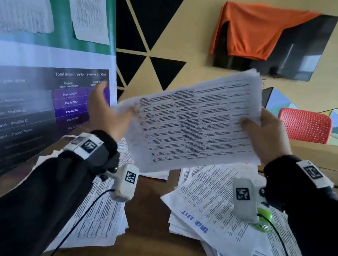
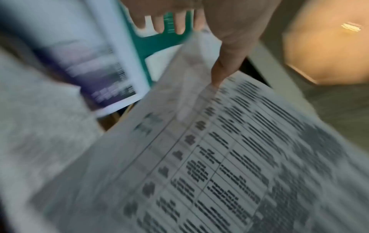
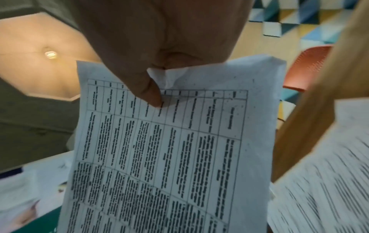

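Observation:
A stack of printed sheets (image 1: 193, 120) with a table of text is held up in the air over the table, tilted up to the right. My right hand (image 1: 259, 130) grips its right edge, thumb on the printed face and fingers behind; the right wrist view shows the thumb (image 3: 151, 94) pinching the sheets (image 3: 169, 149). My left hand (image 1: 111, 110) is at the left edge. Its fingers (image 2: 159, 22) are straight and spread past the paper, and only the thumb (image 2: 219, 71) touches the sheets (image 2: 219, 157). The left wrist view is blurred.
On the brown table (image 1: 146, 245) lie two loose piles of printed sheets, one at the left (image 1: 102, 212) and one at the right (image 1: 216, 218), with a green object (image 1: 264, 216) on it. A standing banner (image 1: 27, 84) is close on the left. A red chair (image 1: 304, 126) stands behind.

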Demonstrator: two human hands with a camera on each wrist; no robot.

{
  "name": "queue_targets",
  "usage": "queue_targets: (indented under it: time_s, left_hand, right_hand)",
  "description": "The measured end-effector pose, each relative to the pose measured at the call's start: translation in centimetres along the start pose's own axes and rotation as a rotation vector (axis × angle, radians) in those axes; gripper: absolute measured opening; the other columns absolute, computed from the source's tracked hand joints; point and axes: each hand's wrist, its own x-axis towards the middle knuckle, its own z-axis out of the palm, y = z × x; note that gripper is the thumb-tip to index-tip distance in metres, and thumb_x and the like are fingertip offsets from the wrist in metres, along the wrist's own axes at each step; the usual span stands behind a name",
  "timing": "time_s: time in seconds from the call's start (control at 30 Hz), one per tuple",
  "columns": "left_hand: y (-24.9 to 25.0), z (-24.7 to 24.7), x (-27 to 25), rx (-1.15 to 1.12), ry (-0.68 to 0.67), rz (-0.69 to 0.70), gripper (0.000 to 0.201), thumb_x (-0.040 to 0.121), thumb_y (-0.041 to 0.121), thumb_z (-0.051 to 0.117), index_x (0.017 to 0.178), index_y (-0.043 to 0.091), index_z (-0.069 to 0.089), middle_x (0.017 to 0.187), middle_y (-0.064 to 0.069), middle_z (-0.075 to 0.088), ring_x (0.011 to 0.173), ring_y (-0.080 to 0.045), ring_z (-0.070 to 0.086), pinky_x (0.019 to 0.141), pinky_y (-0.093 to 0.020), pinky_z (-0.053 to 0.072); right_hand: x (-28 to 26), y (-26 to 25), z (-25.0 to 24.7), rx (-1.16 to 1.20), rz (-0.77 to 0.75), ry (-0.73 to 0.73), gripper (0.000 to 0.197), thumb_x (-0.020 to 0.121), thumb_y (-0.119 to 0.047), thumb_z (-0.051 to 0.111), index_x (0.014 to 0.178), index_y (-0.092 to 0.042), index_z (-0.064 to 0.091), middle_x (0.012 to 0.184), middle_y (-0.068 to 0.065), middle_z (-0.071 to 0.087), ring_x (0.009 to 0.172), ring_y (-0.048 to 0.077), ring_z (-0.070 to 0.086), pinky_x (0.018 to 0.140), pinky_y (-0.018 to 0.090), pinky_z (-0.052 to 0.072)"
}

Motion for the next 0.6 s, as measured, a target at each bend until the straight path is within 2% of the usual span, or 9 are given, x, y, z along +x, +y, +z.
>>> queue_targets:
  time_s: [0.03,0.07,0.13,0.23,0.33,0.43,0.47,0.53,0.6]
  left_hand:
    - [-1.3,-0.4,0.2,-0.109,-0.099,-0.16,0.082,0.07,0.042,0.088,0.14,0.018,0.049,0.141,-0.002,0.056,0.129,-0.02,0.052,0.107,-0.043,0.043]
    - [-2.4,-0.6,0.2,-0.224,-0.244,-0.268,0.072,0.07,0.043,0.087,0.131,0.017,0.059,0.13,-0.002,0.066,0.123,-0.023,0.06,0.102,-0.047,0.048]
    - [-3.3,-0.7,-0.3,-0.362,-0.4,-0.385,0.042,0.074,0.028,0.078,0.114,0.017,0.071,0.111,0.0,0.076,0.111,-0.027,0.069,0.097,-0.048,0.052]
    - [-3.3,-0.8,-0.3,-0.404,-0.347,-0.349,0.022,0.079,0.016,0.069,0.098,0.022,0.078,0.106,0.002,0.078,0.104,-0.024,0.072,0.098,-0.045,0.052]
    - [-4.4,-0.9,-0.2,-0.416,-0.282,-0.365,0.02,0.084,0.009,0.067,0.097,0.021,0.076,0.105,-0.002,0.078,0.101,-0.026,0.072,0.095,-0.047,0.054]
    - [-6.8,-0.6,-2.6,-0.387,-0.371,-0.467,0.024,0.083,0.014,0.067,0.106,0.013,0.073,0.106,-0.01,0.076,0.1,-0.031,0.072,0.093,-0.047,0.054]
    - [-7.5,-0.4,-3.5,-0.371,-0.416,-0.491,0.022,0.084,0.014,0.067,0.105,0.013,0.073,0.105,-0.01,0.077,0.098,-0.03,0.072,0.088,-0.043,0.055]
    - [-8.1,-0.1,-4.1,-0.352,-0.404,-0.526,0.015,0.086,0.016,0.067,0.1,0.015,0.073,0.1,-0.006,0.077,0.096,-0.028,0.071,0.079,-0.037,0.054]
    - [-8.2,0.1,-3.4,-0.368,-0.384,-0.517,0.025,0.076,0.024,0.072,0.1,0.017,0.074,0.101,-0.004,0.077,0.101,-0.031,0.07,0.09,-0.045,0.054]
  right_hand:
    - [-0.3,0.7,0.1,0.101,0.051,-0.003,0.011,0.093,-0.012,0.062,0.095,-0.021,0.068,0.088,-0.01,0.073,0.08,0.01,0.068,0.077,0.032,0.055]
    - [-0.5,1.2,0.4,0.183,0.099,-0.011,0.014,0.093,-0.011,0.062,0.094,-0.023,0.069,0.088,-0.012,0.074,0.083,0.01,0.07,0.079,0.035,0.056]
    - [-0.5,2.2,1.3,0.256,0.155,-0.026,0.015,0.093,-0.01,0.064,0.096,-0.024,0.071,0.095,-0.007,0.077,0.093,0.017,0.072,0.088,0.042,0.057]
    - [-0.6,3.2,2.5,0.285,0.156,-0.038,0.014,0.09,-0.018,0.066,0.101,-0.025,0.072,0.106,-0.002,0.076,0.1,0.021,0.072,0.093,0.049,0.056]
    - [-1.8,4.9,3.5,0.289,0.207,-0.055,0.019,0.089,-0.016,0.067,0.104,-0.026,0.071,0.108,-0.003,0.075,0.101,0.021,0.07,0.095,0.051,0.055]
    - [-3.8,7.2,4.8,0.268,0.273,-0.105,0.027,0.092,-0.005,0.063,0.116,-0.018,0.066,0.11,-0.001,0.074,0.103,0.02,0.069,0.098,0.051,0.052]
    - [-4.1,7.7,5.3,0.269,0.285,-0.128,0.028,0.093,-0.004,0.062,0.118,-0.017,0.064,0.112,0.001,0.073,0.105,0.022,0.068,0.099,0.053,0.051]
    - [-4.2,8.1,5.7,0.259,0.296,-0.153,0.028,0.094,-0.002,0.059,0.118,-0.018,0.062,0.114,0.002,0.071,0.108,0.024,0.066,0.1,0.053,0.05]
    - [-3.7,7.8,5.9,0.26,0.29,-0.134,0.029,0.094,-0.003,0.058,0.117,-0.019,0.064,0.113,0.0,0.072,0.107,0.022,0.067,0.098,0.051,0.052]
